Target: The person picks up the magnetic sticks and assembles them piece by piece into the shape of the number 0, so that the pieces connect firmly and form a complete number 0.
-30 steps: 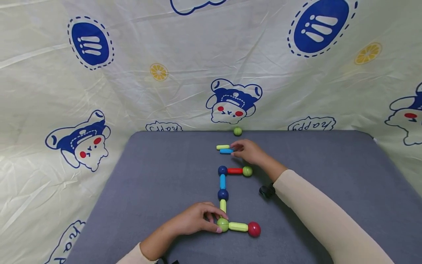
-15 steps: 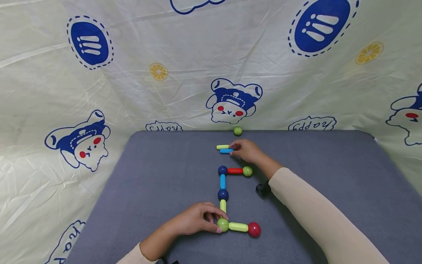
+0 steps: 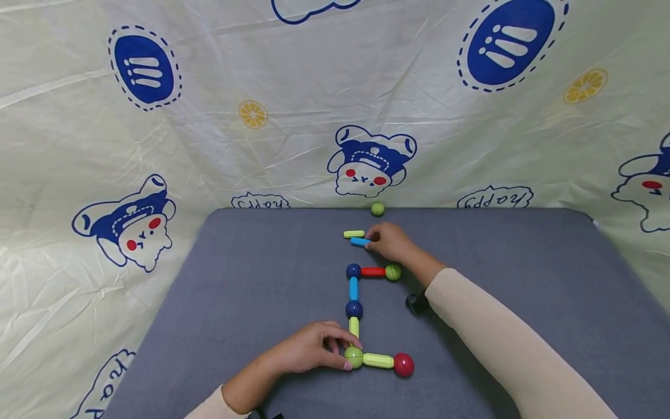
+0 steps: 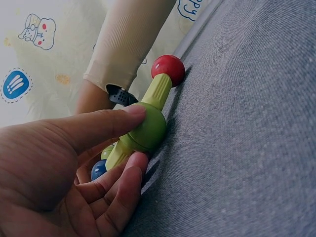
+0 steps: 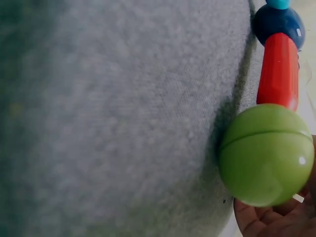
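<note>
My left hand (image 3: 314,349) grips a light green ball (image 4: 154,127) between thumb and fingers, at the near corner of a chain of balls and rods. From that ball a yellow rod (image 3: 378,361) runs right to a red ball (image 3: 403,365), and another yellow rod (image 3: 354,327) runs away from me. The chain goes on through a navy ball (image 3: 354,309), a blue rod (image 3: 354,288), a second navy ball (image 3: 353,271) and a red rod (image 3: 373,272) to a green ball (image 5: 266,155). Beyond it, my right hand (image 3: 389,240) pinches the right end of a loose blue rod (image 3: 359,241).
Just behind the blue rod lies a loose yellow rod (image 3: 353,234). Another green ball (image 3: 378,209) sits at the far edge of the grey table (image 3: 262,279). A printed curtain (image 3: 293,151) hangs behind and at the sides.
The loose blue rod has turned slightly and come away from the yellow rod, its right end drawn towards me by my right hand. My left hand stays on the green ball.
</note>
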The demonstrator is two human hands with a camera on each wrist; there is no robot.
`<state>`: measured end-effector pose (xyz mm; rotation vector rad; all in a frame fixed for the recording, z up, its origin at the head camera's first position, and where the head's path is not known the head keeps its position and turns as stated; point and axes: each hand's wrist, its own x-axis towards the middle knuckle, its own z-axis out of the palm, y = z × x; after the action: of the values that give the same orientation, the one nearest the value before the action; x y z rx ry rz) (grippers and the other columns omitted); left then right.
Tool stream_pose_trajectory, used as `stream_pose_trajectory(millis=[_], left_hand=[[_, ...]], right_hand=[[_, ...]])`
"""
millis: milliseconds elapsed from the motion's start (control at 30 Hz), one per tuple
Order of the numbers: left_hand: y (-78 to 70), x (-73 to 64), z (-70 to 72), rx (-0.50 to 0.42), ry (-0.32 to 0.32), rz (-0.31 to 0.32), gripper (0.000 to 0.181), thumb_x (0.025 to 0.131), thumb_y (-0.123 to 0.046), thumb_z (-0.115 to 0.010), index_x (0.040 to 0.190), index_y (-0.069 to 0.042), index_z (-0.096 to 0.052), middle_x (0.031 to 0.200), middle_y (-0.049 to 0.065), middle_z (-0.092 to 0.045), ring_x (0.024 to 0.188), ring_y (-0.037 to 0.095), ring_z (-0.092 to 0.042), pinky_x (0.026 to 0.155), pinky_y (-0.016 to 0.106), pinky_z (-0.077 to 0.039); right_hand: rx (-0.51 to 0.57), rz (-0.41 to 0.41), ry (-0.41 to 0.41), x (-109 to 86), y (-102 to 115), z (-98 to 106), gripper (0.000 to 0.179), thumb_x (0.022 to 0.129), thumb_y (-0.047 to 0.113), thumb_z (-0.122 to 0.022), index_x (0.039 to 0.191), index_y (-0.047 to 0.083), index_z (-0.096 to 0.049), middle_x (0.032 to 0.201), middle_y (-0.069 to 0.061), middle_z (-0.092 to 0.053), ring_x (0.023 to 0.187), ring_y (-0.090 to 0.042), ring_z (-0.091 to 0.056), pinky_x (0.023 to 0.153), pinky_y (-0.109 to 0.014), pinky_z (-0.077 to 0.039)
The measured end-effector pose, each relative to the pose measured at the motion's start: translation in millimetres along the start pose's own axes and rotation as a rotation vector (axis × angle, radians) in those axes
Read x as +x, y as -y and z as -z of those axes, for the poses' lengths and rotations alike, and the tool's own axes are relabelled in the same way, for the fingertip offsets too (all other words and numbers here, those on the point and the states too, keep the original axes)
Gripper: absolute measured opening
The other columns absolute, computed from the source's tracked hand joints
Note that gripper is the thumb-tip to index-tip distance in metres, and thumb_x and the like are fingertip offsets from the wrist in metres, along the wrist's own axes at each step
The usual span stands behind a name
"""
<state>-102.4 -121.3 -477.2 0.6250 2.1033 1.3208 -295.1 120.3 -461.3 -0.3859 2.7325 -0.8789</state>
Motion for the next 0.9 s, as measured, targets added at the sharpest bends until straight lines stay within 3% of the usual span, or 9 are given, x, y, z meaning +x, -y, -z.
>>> stream_pose_trajectory(millis=[300,533,667,900], left_hand=[[-0.5,-0.2,-0.7,0.002,0.000,0.003,0.030,0.084,-0.017,-0.083,0.112,-0.024,-0.078,0.094,-0.007,-0.063,0.079,0.002,-0.058,0.070,0.018,-0.049],[-1.8,-0.5,-0.9,0.004,-0.011,0.003,0.029,0.083,-0.017,-0.084,0.111,-0.024,-0.078,0.094,-0.008,-0.062,0.079,0.002,-0.058,0.070,0.018,-0.049],[-2.1,0.0,-1.0,0.004,-0.012,-0.004,0.030,0.083,-0.017,-0.084,0.111,-0.024,-0.078,0.094,-0.008,-0.062,0.079,0.002,-0.058,0.071,0.018,-0.049],[-1.8,0.2,-1.0,-0.001,-0.010,-0.002,0.029,0.083,-0.017,-0.084,0.110,-0.024,-0.078,0.094,-0.007,-0.063,0.079,0.002,-0.059,0.070,0.018,-0.049]], right_hand=[[0.164,-0.048,-0.056,-13.0,-13.5,12.3,0.021,0.097,0.014,-0.068,0.115,0.004,-0.067,0.112,-0.015,-0.066,0.098,-0.026,-0.061,0.081,-0.034,-0.053],[0.158,-0.043,-0.082,-24.3,-27.0,28.0,0.039,0.101,0.013,-0.062,0.139,0.005,-0.060,0.126,-0.021,-0.059,0.109,-0.032,-0.059,0.085,-0.037,-0.054],[0.169,-0.040,-0.104,-35.6,-31.9,34.0,0.038,0.102,0.014,-0.059,0.139,0.004,-0.060,0.125,-0.022,-0.055,0.107,-0.033,-0.058,0.081,-0.036,-0.051],[0.289,-0.037,-0.108,-60.5,-33.6,37.9,0.037,0.104,0.019,-0.058,0.137,0.002,-0.058,0.130,-0.021,-0.060,0.116,-0.033,-0.059,0.093,-0.043,-0.052]])
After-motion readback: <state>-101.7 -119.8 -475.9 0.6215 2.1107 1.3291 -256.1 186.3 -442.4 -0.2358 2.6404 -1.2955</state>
